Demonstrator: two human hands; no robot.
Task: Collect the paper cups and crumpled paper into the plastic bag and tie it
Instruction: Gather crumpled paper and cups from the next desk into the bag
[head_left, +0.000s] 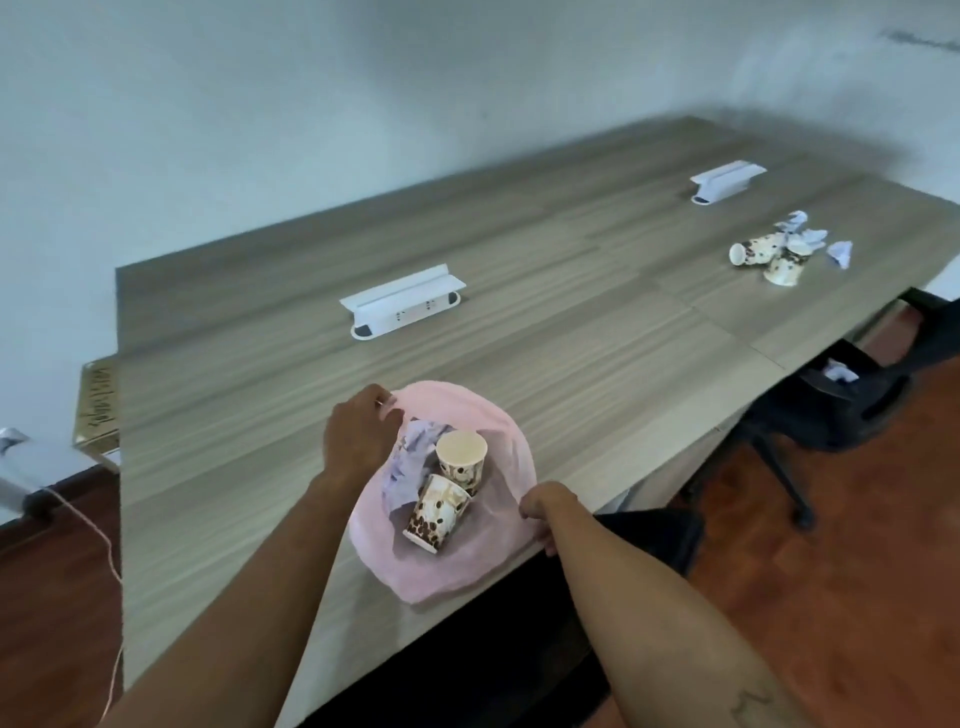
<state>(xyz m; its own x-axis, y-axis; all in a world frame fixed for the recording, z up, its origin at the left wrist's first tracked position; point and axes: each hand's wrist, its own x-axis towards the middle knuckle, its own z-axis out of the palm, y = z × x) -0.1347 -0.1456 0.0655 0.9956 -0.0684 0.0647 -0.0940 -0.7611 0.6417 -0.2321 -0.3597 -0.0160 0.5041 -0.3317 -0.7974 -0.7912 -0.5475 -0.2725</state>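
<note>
Pinching opposite edges of the pink bag (498, 525), the left hand (358, 441) grips its far-left rim and the right hand (545, 512) its near-right rim, fingers curled on plastic. Two cups (449, 493) and crumpled paper (410, 457) lie inside, between the hands. More litter (779, 254) waits far right across the table (519, 291), nearer the right hand.

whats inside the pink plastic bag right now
Inside the pink plastic bag are two coffee-bean print paper cups and crumpled paper. Anything beneath them is covered and cannot be seen.
</note>
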